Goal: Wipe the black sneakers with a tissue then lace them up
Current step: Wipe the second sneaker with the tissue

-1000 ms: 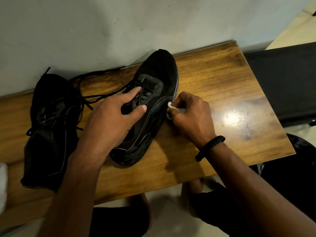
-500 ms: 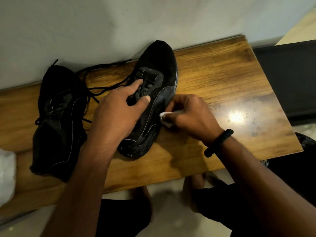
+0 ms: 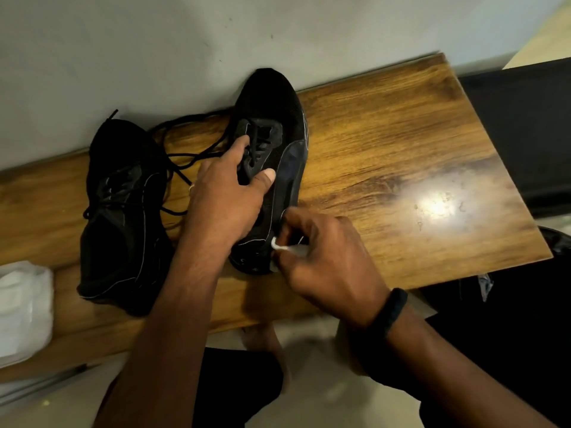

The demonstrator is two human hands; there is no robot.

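Two black sneakers lie on a wooden table (image 3: pixel 386 143). The right sneaker (image 3: pixel 272 118) points its toe at the wall. My left hand (image 3: pixel 225 199) grips it across the lacing area, thumb on its right side. My right hand (image 3: pixel 324 261) pinches a small white tissue (image 3: pixel 285 248) against the sneaker's right side near the heel. The left sneaker (image 3: pixel 123 211) lies apart on its side, with loose black laces (image 3: pixel 182 156) trailing between the two shoes.
A white tissue pack (image 3: pixel 21 307) sits at the table's left front edge. A grey wall runs behind the table. A black surface (image 3: pixel 522 125) adjoins the table on the right. My legs and the floor show below the table's front edge.
My right hand has slid the tissue back along the sneaker's right side, from the midfoot toward the heel. My left hand keeps its hold on the shoe.
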